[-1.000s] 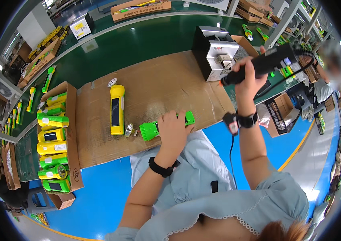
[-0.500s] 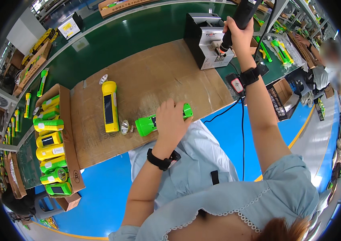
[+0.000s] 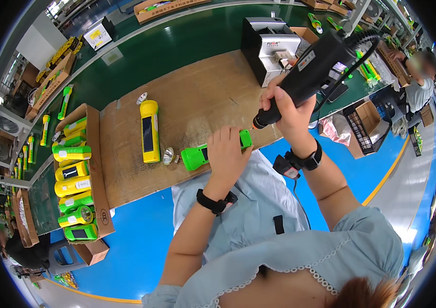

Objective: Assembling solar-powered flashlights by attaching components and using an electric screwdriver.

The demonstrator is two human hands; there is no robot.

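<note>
My left hand (image 3: 228,156) lies over a green flashlight (image 3: 193,159) on the cardboard sheet, holding its body near the table's front edge. My right hand (image 3: 291,108) is wrapped round a black electric screwdriver (image 3: 308,69) with a cable at its back end. The screwdriver tilts down to the left, its orange tip just beyond the flashlight's right end; whether they touch I cannot tell. A shiny reflector (image 3: 168,155) sits left of the green flashlight's head. Farther left lies a yellow flashlight (image 3: 149,131) with a dark panel, and a second reflector (image 3: 142,97) is by its top.
A black and silver screw feeder (image 3: 274,49) stands behind my right hand. At left, a cardboard box (image 3: 100,190) holds several green and yellow flashlights. The cardboard sheet (image 3: 197,92) covers the near table. A crate (image 3: 364,131) stands at right; a person (image 3: 417,84) sits beyond.
My right hand has brought the screwdriver from the screw feeder down and nearer, beside the green flashlight. My left hand stays on the flashlight. The whole view has shifted slightly.
</note>
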